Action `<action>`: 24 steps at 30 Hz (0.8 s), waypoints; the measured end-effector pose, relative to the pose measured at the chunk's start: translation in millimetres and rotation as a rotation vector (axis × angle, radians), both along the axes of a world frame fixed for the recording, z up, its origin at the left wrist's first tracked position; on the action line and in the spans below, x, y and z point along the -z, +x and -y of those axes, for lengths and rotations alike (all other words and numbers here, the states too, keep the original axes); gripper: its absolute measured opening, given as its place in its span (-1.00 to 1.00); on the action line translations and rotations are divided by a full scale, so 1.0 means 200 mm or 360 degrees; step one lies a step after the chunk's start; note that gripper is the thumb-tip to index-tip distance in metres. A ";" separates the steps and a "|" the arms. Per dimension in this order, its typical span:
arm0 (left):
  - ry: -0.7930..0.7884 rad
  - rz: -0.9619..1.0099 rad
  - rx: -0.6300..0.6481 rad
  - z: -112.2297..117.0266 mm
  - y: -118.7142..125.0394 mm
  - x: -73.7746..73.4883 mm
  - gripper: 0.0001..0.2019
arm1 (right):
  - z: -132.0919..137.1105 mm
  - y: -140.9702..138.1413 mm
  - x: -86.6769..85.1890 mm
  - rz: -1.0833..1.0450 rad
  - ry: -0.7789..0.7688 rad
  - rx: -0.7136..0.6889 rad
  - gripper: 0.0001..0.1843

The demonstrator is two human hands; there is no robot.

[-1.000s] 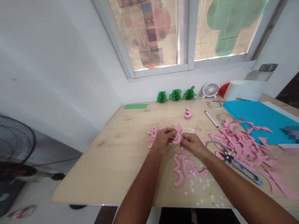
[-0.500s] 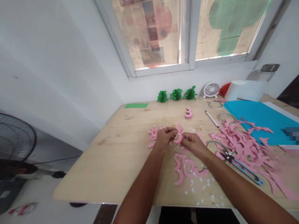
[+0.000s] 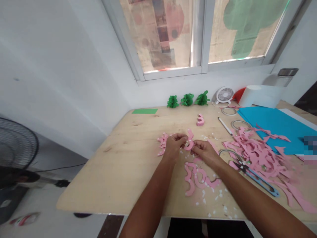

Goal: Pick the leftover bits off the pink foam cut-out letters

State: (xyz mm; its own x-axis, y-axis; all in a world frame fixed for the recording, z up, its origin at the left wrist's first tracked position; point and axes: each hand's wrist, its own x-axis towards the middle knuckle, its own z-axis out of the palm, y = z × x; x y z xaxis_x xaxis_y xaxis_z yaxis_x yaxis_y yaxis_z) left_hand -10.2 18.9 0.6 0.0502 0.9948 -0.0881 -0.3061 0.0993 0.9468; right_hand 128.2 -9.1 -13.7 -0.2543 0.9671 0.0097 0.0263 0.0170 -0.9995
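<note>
Two hands pinching, my left hand (image 3: 173, 147) and my right hand (image 3: 204, 153) almost shut on one pink strip (image 3: 189, 144), held over the table (image 3: 99, 185), pink scraps (image 3: 195, 177) just below, scissors (image 3: 260, 181) to my right

Two bare hands (image 3: 205, 152), one curved pink paper strip (image 3: 188, 144), three green crinkled paper balls (image 3: 187, 99), three thin metal wire rings (image 3: 229, 111), one white round desk fan (image 3: 224, 95)

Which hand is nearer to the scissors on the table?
Right. The right hand is a little to the left of the scissors, not touching them. The left hand is farther away, on the other side of the right hand; both hands hold a pink cutout.
</note>
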 end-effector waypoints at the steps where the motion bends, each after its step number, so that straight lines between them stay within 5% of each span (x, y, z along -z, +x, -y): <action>1: 0.0002 -0.0001 -0.0002 0.00 0.00 0.00 -0.82 | 0.00 0.00 0.00 0.0002 0.0004 0.0006 -0.85; 24: 0.0023 -0.0024 -0.0205 0.01 0.05 0.00 -0.86 | -0.01 0.00 0.01 -0.0005 0.0008 0.0064 -0.84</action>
